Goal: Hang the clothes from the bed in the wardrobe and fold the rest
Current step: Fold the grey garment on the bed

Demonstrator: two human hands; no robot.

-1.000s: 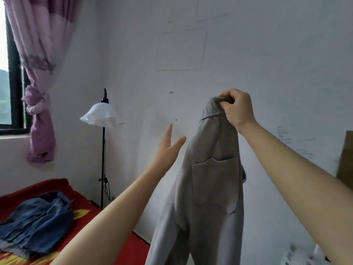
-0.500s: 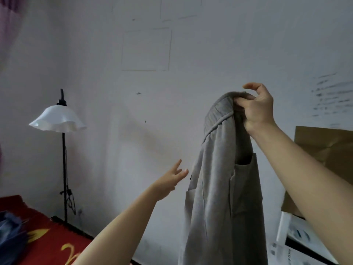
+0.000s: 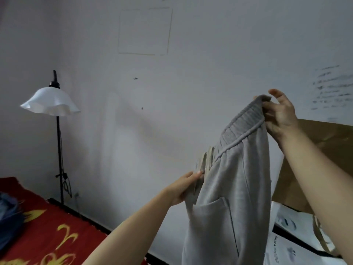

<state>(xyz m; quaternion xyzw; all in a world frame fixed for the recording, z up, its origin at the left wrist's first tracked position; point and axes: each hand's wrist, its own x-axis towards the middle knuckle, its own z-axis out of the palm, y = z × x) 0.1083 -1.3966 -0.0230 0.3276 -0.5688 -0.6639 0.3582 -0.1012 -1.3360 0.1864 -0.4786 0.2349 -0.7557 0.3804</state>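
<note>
Pinching the high end of the waistband (image 3: 242,127) of the grey sweatpants (image 3: 235,188) with the right hand (image 3: 280,115), forefinger lifted clear. Gripping the low end, just beside the drawstring (image 3: 207,159), with the left hand (image 3: 183,186), fingers laid along the cloth. Held up in the air before the wall, beyond the far edge of the bed (image 3: 47,236), in front of a cardboard box (image 3: 324,140).

Probably a straightening before folding or hanging, so for a clean result:
- Raise the left end level with the right.
- Draw the waistband taut between both grips.
- Shake once to drop the legs straight.
- Match side seam to side seam.
- Keep hold of the thick elastic rather than the thinner cloth below, to guard against slipping.

Waist end uppermost, slanting from upper right down to lower left. Long axis close to vertical, legs hanging out of sight below. Patch pocket (image 3: 210,217) turned toward the wearer of the camera. Blue denim garment (image 3: 9,217) lying at the bed's left edge.
</note>
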